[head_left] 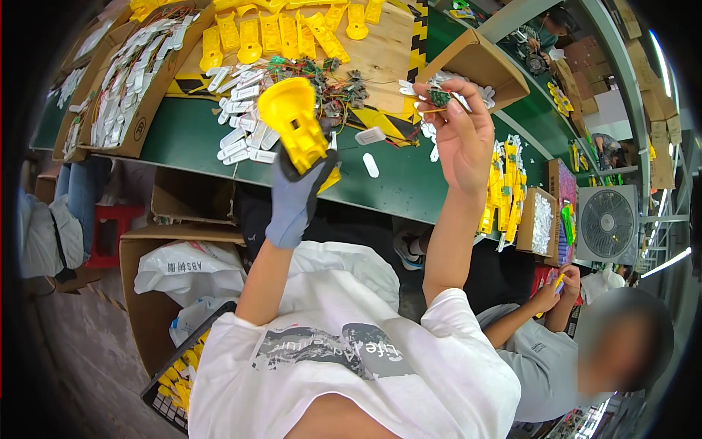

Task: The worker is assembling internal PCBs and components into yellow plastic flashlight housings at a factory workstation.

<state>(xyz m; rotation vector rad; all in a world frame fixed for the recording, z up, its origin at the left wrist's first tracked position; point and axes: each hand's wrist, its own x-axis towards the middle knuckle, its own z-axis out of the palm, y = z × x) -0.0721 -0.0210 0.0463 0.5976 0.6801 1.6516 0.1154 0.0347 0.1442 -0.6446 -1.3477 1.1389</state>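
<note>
Glove [287,219] of grey and black covers the left hand [300,183], which is closed around the narrow lower part of a yellow plastic shell [287,110]. The round, wide end of this shell rises above the hand. The right hand [466,135] is bare and lifted; its thumb and fingertips make a pinch, with almost no gap, on a small green circuit board [439,97] with a white part beside it. Shell and board are apart from each other.

Just behind the left hand, on the green counter [409,194], lies a heap of white plastic pieces [245,110], and next to it a tangle of boards and wires [322,88]. Between the two hands, one loose white piece [371,165] rests alone.

To work well here, I think the left hand should hold the shell firm but without squeezing its thin walls. The right hand does better to grip the board only by its edges, and thin wires, if any hang from it, should be kept free of the fingers, so nothing is pulled or bent.
</note>
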